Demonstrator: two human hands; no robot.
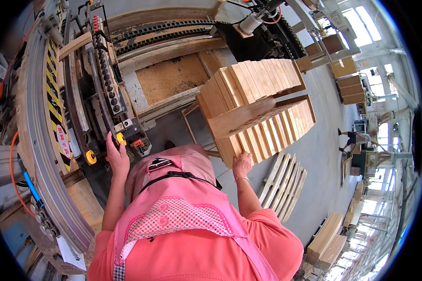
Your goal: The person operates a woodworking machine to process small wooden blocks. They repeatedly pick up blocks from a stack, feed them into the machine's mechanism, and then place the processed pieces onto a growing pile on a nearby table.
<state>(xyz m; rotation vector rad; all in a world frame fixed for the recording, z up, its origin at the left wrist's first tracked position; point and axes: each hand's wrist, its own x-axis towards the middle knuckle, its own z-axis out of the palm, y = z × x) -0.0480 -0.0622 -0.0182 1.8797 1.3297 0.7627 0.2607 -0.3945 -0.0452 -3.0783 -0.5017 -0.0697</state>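
Observation:
My left hand (118, 158) is raised at the near end of the machine's rail. Its fingers are stretched out against a yellow knob (121, 138), and nothing shows in its grip. A second yellow knob (91, 157) sits just left of it. On my right, two rows of pale wooden boards (260, 83) stand packed on edge, with a gap between them. My right hand (242, 165) is at the near corner of the closer row, fingers bent over the edge of a wooden board (230, 149). Its palm side is hidden.
The long machine (112, 89), with a black-and-yellow striped guard (56, 105), runs along my left. Sawdust covers a panel (171, 79) ahead. A slatted pallet (286, 187) lies on the floor at right, with a board stack (326, 239) beyond. Another person (356, 138) is far right.

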